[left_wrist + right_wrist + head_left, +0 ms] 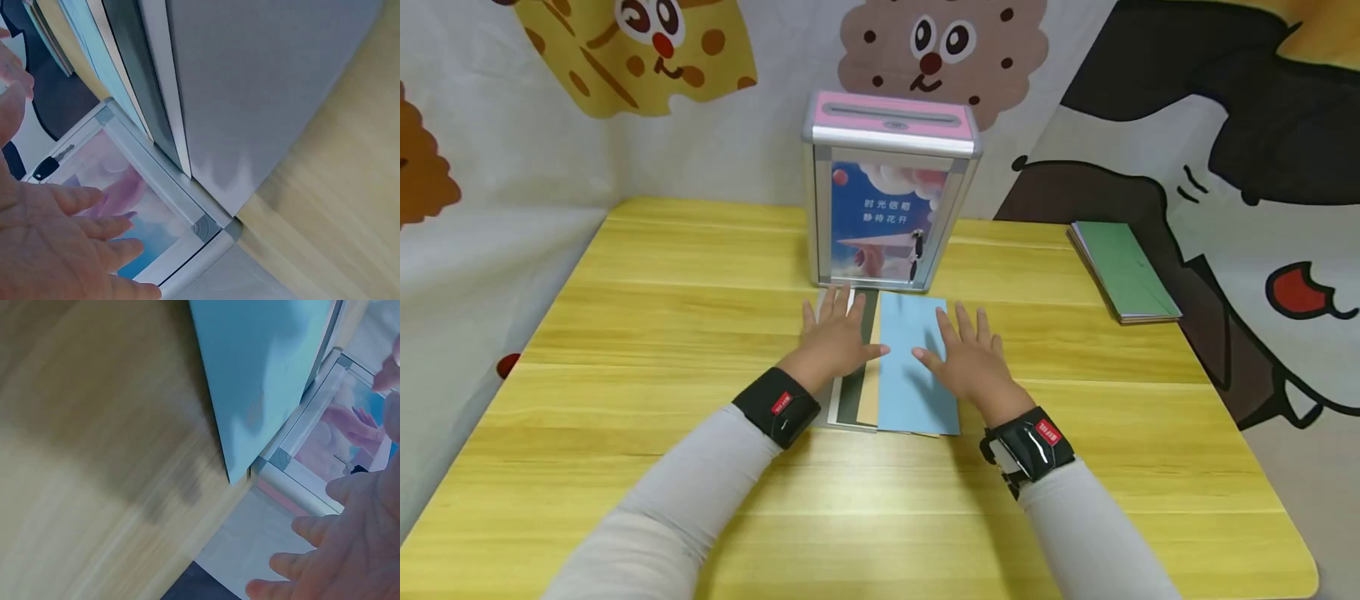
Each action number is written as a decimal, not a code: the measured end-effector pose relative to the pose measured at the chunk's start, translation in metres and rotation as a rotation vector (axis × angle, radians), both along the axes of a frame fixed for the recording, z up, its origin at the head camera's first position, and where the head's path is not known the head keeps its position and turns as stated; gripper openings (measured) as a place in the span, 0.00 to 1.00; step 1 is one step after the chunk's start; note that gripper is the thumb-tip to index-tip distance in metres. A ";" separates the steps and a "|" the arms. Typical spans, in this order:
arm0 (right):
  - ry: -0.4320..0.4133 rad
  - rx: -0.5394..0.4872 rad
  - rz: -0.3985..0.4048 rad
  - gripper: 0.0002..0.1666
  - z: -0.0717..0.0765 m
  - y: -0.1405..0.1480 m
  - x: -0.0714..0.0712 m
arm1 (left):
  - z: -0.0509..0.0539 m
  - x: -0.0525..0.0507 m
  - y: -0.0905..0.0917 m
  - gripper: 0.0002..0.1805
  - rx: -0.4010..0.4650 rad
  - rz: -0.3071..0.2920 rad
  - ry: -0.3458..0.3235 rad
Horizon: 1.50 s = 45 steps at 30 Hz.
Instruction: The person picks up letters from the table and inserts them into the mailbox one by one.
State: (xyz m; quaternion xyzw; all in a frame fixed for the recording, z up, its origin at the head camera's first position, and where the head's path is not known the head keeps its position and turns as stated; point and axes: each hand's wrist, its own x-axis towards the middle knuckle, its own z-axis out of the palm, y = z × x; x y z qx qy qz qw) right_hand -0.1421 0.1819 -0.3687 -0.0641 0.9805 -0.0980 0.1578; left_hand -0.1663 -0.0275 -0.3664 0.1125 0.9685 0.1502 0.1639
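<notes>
A fanned row of flat paper pieces that look like envelopes lies on the table, with a light blue envelope (913, 367) on top at the right. Left of it show strips of a tan one (869, 400), a dark grey-green one (850, 396) and a white one; the grey one (244, 75) is widest in the left wrist view. My left hand (835, 343) is spread over the left part of the row. Over the blue envelope's right edge, my right hand (973, 367) is spread too. Both hands appear raised above the paper, holding nothing.
A pink-topped box (887, 192) with a slot and a picture front stands directly behind the row. A key (53, 164) sits in its front. A stack of green-topped envelopes (1127, 271) lies at the table's right edge. Cartoon-printed cloth (715, 167) hangs behind the table (700, 275).
</notes>
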 end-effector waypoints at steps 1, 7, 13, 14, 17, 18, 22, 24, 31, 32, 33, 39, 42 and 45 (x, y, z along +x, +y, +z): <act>0.010 -0.021 -0.002 0.49 -0.001 0.002 0.002 | -0.001 0.001 0.001 0.52 0.012 0.004 0.002; 0.065 -0.156 -0.038 0.53 -0.006 0.011 0.011 | -0.006 0.005 0.007 0.45 0.083 0.034 0.042; 0.066 -0.238 -0.068 0.52 -0.001 0.021 0.026 | -0.010 0.006 0.023 0.31 0.139 0.161 -0.009; 0.065 -0.239 -0.069 0.52 -0.001 0.023 0.029 | -0.011 0.006 0.026 0.29 0.135 0.181 -0.031; 0.060 -0.244 -0.070 0.51 0.001 0.028 0.036 | -0.014 0.004 0.035 0.26 0.101 0.212 -0.078; 0.059 -0.245 -0.072 0.51 0.002 0.030 0.038 | -0.016 0.004 0.038 0.26 0.091 0.216 -0.088; 0.050 -0.260 -0.087 0.50 0.002 0.034 0.043 | -0.023 0.004 0.046 0.28 0.049 0.208 -0.083; 0.045 -0.270 -0.094 0.50 0.002 0.035 0.044 | -0.025 0.004 0.048 0.30 0.019 0.200 -0.069; 0.027 -0.278 -0.106 0.51 0.001 0.037 0.045 | -0.028 -0.001 0.050 0.38 -0.082 0.178 -0.075; 0.025 -0.277 -0.108 0.51 0.001 0.037 0.045 | -0.028 -0.001 0.050 0.37 -0.089 0.172 -0.080; 0.023 -0.276 -0.110 0.51 0.000 0.038 0.045 | -0.028 -0.002 0.049 0.36 -0.092 0.167 -0.082; 0.014 -0.259 -0.115 0.51 -0.001 0.040 0.043 | -0.028 -0.006 0.047 0.36 -0.115 0.148 -0.105; 0.009 -0.253 -0.110 0.51 -0.001 0.040 0.042 | -0.038 -0.017 0.045 0.38 -0.149 0.141 -0.131; 0.009 -0.251 -0.103 0.51 -0.001 0.040 0.041 | -0.061 -0.030 0.040 0.42 -0.140 0.139 -0.093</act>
